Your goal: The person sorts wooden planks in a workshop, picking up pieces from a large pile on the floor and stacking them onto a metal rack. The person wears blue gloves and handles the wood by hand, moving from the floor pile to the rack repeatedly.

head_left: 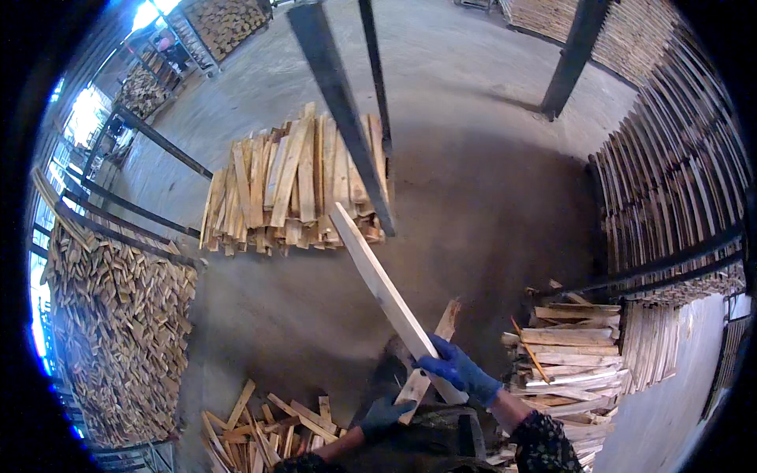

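Note:
My right hand (461,370), in a blue glove, is closed around the lower part of a long pale wooden board (382,288). The board slants up and to the left, its far end in front of a wood stack. Beneath it crosses a shorter, rougher board (447,322) with a jagged, darker upper end. My left hand (384,415), in a greyish-blue glove, grips this shorter board near its lower end. Part of the left fingers is hidden behind the wood.
Loose offcuts (276,430) lie in a heap at lower left. A board stack (296,173) stands ahead behind a dark metal post (339,110). More boards (572,355) are piled at right, with an orange stick (531,352) on them. Tall wood stacks (118,339) flank both sides.

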Tool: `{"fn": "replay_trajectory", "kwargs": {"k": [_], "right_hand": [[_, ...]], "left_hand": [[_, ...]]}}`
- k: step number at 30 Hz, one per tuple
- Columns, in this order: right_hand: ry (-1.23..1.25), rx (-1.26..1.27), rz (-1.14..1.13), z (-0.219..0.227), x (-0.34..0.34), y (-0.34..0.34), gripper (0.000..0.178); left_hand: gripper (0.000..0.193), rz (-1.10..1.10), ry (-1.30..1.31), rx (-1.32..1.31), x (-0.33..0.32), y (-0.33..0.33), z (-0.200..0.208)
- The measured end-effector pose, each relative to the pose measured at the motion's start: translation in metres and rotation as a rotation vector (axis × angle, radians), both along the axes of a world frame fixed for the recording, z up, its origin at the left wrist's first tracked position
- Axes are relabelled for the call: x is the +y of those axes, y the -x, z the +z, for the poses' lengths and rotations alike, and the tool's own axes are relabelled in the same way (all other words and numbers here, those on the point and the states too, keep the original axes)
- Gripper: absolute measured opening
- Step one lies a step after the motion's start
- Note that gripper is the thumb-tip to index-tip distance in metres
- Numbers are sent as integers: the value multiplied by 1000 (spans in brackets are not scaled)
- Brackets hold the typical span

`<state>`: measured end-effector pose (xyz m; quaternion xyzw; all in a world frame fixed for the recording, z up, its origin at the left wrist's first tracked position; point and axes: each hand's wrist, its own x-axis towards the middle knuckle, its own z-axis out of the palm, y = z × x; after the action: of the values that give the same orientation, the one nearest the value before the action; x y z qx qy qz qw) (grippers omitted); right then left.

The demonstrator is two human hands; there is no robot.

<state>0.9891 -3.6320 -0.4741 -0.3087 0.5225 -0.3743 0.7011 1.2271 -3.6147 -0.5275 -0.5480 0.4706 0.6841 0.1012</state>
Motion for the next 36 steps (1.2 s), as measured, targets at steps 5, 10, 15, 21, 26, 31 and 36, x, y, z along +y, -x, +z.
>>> {"fn": "replay_trajectory", "kwargs": {"k": [5,10,15,21,26,31,36], "right_hand": [[346,193,-43,-12,-181,-71,67],[1009,864,-74,-36,-302,-91,71],[1059,871,297,-88,-208,-118,59],[-93,598,-120,-56,-8,-34,43],[-241,-186,-630,-108,147,23,42],[-130,-513,-764,-58,169,29,35],[250,-1197,-1097,-35,169,43,55]], "left_hand": [[49,276,139,52,-7,-40,-1],[62,322,101,72,-42,-40,10],[58,389,70,164,-29,-53,-24],[55,113,-7,90,-44,-32,-7],[57,-228,24,51,-43,56,8],[48,-553,163,45,8,127,47],[47,-577,-81,122,32,159,80]]}}
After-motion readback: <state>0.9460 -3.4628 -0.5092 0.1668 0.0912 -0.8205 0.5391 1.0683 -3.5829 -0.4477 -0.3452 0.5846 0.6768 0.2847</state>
